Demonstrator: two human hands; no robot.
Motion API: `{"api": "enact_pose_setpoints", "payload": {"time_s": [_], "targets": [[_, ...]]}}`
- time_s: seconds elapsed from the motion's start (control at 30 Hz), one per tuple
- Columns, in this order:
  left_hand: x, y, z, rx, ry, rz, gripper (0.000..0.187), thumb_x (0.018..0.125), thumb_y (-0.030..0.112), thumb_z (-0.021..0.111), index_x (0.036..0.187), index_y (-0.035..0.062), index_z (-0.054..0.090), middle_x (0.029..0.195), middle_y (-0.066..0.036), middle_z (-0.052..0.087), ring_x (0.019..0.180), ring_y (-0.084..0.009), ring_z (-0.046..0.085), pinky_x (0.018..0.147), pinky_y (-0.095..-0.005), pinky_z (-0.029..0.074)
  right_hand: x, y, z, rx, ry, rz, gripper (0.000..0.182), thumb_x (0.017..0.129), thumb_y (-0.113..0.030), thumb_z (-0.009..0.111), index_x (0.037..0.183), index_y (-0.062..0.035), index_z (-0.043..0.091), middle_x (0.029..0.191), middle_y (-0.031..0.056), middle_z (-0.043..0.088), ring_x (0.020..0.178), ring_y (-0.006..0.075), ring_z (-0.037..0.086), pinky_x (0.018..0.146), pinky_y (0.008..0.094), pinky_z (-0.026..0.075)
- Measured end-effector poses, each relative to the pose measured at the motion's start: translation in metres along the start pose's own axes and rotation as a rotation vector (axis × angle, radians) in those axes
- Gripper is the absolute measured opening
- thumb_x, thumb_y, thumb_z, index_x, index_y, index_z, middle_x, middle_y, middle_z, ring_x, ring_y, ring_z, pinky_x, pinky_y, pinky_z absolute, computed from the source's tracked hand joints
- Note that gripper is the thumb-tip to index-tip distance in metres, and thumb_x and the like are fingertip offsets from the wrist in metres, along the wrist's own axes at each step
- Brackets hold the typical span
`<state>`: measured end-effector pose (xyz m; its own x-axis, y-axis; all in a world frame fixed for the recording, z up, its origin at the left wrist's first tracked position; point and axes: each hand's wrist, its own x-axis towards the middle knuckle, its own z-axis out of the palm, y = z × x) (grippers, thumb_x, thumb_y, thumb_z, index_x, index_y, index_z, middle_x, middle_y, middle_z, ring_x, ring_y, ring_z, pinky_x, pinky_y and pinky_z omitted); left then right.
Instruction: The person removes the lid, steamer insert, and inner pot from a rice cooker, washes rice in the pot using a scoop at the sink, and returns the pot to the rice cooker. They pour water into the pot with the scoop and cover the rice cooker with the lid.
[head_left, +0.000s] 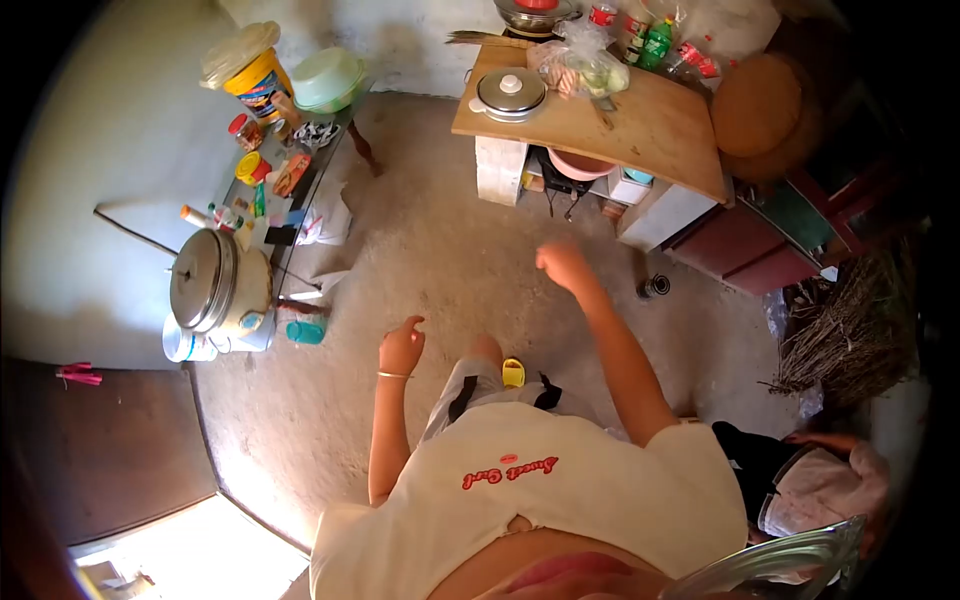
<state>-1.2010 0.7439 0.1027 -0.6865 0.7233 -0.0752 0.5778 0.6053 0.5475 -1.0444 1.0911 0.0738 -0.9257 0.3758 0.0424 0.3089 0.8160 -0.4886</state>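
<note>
My left hand [402,348] hangs in the air over the concrete floor, a bracelet on its wrist. Its fingers are loosely curved, index and thumb apart, and nothing shows in them. Further forward, my right hand [562,265] is raised with its fingers curled into a loose fist, slightly blurred, and no object is visible in it. Both hands are apart from all furniture. Nearest ahead of the right hand stands a wooden-topped counter [640,125] bearing a lidded pot [511,92] and a clear plastic bag of vegetables [590,68].
On the left, a narrow table holds jars, a yellow bucket [262,82] and a green basin [328,80]. A large lidded cooker [215,285] stands near it. Dry twigs [850,330] lie at right, with a small dark can [654,287] on the floor. Another person [820,490] is at lower right.
</note>
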Motion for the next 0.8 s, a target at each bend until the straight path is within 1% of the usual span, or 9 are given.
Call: {"api": "enact_pose_setpoints", "payload": {"time_s": [0.03,0.1,0.17,0.3,0.4,0.47,0.6,0.73,0.8], "targets": [[0.011,-0.005,-0.003,-0.004,-0.004,0.003,0.025,0.079,0.016,0.055,0.103,0.0145,0.061,0.077,-0.007,0.066,0.073,-0.0274,0.063,0.066,-0.0375,0.05,0.042,0.02,0.005,0.286,0.072,-0.007,0.028,0.083,-0.017,0.057,0.109,-0.0086,0.059,0.091,0.0115,0.065,0.087,0.0273,0.063,0.075,0.0373,0.049],[0.041,-0.014,-0.001,-0.04,0.014,-0.128,0.026,0.078,0.019,0.057,0.103,0.0167,0.061,0.077,-0.006,0.066,0.074,-0.0254,0.064,0.064,-0.038,0.05,0.122,0.032,-0.009,0.369,0.37,-0.059,0.025,0.081,-0.016,0.057,0.104,-0.0087,0.06,0.094,0.0101,0.064,0.089,0.0289,0.061,0.076,0.0392,0.048],[0.07,-0.031,0.011,-0.047,-0.005,-0.166,0.026,0.078,0.019,0.057,0.103,0.0175,0.061,0.077,-0.006,0.066,0.074,-0.0249,0.064,0.065,-0.0377,0.05,0.194,0.045,-0.04,0.061,0.461,-0.053,0.024,0.079,-0.015,0.057,0.103,-0.0086,0.059,0.096,0.0107,0.063,0.09,0.0295,0.06,0.076,0.0408,0.047],[0.181,-0.04,0.018,-0.015,-0.14,-0.217,0.025,0.079,0.02,0.058,0.103,0.0137,0.06,0.084,-0.006,0.066,0.078,-0.0227,0.064,0.068,-0.0363,0.05,0.333,0.099,-0.065,-0.075,0.554,0.053,0.035,0.076,-0.015,0.06,0.11,-0.0114,0.055,0.106,0.0131,0.057,0.092,0.031,0.057,0.075,0.0411,0.049],[0.27,-0.017,-0.001,-0.071,-0.072,0.041,0.03,0.077,0.017,0.063,0.106,0.0097,0.06,0.091,-0.008,0.066,0.081,-0.021,0.063,0.072,-0.0328,0.05,0.394,0.124,-0.068,-0.179,0.411,0.266,0.04,0.076,-0.017,0.062,0.114,-0.0102,0.053,0.115,0.0164,0.05,0.098,0.0314,0.054,0.077,0.0406,0.049],[0.322,0.002,-0.015,-0.196,-0.095,0.05,0.031,0.08,0.016,0.062,0.109,0.0077,0.059,0.098,-0.011,0.064,0.085,-0.0206,0.063,0.074,-0.0307,0.049,0.44,0.14,-0.076,-0.427,0.377,0.315,0.05,0.074,-0.024,0.066,0.121,-0.0139,0.05,0.119,0.0163,0.046,0.103,0.0337,0.051,0.079,0.0425,0.049],[0.375,0.011,-0.021,-0.412,-0.075,-0.02,0.029,0.084,0.018,0.058,0.111,0.0061,0.057,0.1,-0.011,0.064,0.085,-0.0217,0.063,0.075,-0.0324,0.049,0.495,0.167,-0.079,-0.399,0.126,0.5,0.06,0.071,-0.03,0.071,0.124,-0.0176,0.049,0.12,0.0157,0.044,0.106,0.0333,0.049,0.078,0.0424,0.049],[0.402,-0.001,-0.019,-0.282,-0.175,0.022,0.03,0.085,0.017,0.057,0.113,0.0059,0.056,0.103,-0.012,0.063,0.084,-0.0217,0.063,0.075,-0.0323,0.049,0.509,0.202,-0.056,-0.39,-0.003,0.415,0.05,0.072,-0.031,0.068,0.117,-0.0148,0.052,0.108,0.0159,0.052,0.092,0.0304,0.058,0.073,0.0431,0.048],[0.419,-0.002,-0.016,-0.26,-0.182,0.066,0.03,0.085,0.017,0.057,0.113,0.0059,0.056,0.102,-0.012,0.063,0.083,-0.0217,0.063,0.075,-0.0324,0.049,0.502,0.197,-0.069,-0.333,0.136,0.369,0.046,0.073,-0.031,0.066,0.113,-0.0136,0.053,0.102,0.0157,0.054,0.088,0.0308,0.059,0.072,0.0428,0.048]]}}
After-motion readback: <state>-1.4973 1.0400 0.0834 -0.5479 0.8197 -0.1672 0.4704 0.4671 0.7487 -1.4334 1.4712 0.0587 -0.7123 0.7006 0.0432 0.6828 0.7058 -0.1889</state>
